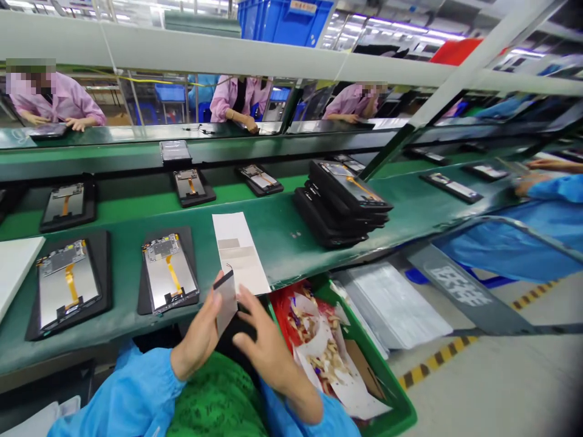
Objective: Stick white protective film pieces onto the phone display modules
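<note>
Nearest the wearer, the left hand (200,334) gripped a thin grey slab (226,304) between thumb and fingers, steeply tilted, over the near edge of the worktop (277,240). The right hand (268,346) stood beside it, fingers spread and grasping nothing; whether a fingertip touched the slab could not be told. It was judged that the slab was best held lightly by its edges, unbent, with the fine wire (229,266) at its dark top end kept free. A green bin (401,403) of scraps lay close on the right, so a loose hold risked a drop. Beyond, a white sheet (243,252) lay flat, and to its left an open tablet (159,282) rested on a dark pad (186,243), its exposed parts apparently warranting care. Farther off stood a stack of tablets (339,215)
</note>
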Tool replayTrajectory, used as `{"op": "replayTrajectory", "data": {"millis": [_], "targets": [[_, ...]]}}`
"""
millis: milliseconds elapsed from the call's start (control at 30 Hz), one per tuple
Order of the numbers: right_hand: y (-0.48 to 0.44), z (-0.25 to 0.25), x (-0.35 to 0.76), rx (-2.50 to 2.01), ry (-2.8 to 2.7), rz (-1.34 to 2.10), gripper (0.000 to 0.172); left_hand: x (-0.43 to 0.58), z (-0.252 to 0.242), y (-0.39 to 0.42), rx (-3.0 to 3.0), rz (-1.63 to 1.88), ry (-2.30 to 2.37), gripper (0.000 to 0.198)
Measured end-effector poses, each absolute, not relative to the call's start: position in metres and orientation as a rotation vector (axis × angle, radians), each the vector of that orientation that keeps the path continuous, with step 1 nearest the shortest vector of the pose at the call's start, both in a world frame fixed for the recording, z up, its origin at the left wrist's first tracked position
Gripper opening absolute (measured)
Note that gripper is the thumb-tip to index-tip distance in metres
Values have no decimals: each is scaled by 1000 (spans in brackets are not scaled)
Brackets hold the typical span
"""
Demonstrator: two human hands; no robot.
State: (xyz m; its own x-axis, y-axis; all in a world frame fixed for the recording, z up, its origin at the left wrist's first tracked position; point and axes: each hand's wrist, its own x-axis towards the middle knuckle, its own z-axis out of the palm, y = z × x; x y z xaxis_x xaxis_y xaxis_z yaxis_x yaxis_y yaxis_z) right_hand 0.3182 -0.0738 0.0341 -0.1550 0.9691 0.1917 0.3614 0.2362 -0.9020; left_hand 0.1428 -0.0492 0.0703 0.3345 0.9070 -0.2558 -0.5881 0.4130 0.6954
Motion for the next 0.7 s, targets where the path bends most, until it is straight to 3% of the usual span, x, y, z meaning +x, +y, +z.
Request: {"op": "replayTrajectory", "data": {"millis": [67,200,333,400,500,600,700], "targets": [[-70,54,278,-1107,-1719,998,80,129,76,-54,732,1070,785,56],[-59,70,240,-975,-1652,1159,47,73,80,-59,921,1210,1205,70],[-33,72,220,-831,-1937,1254,31,18,63,-69,655,1189,1308,70],[-5,70,213,-840,-2211,1052,23,-1,53,-75,512,1218,1298,70],[53,66,206,-830,-2571,466,18,-24,45,-78,372,1271,1357,80],[109,64,193,-450,-2910,3,13,-35,41,-72,379,1307,1373,84],[144,67,176,-54,-3069,-171,8,-35,39,-59,368,1325,1391,84]]}}
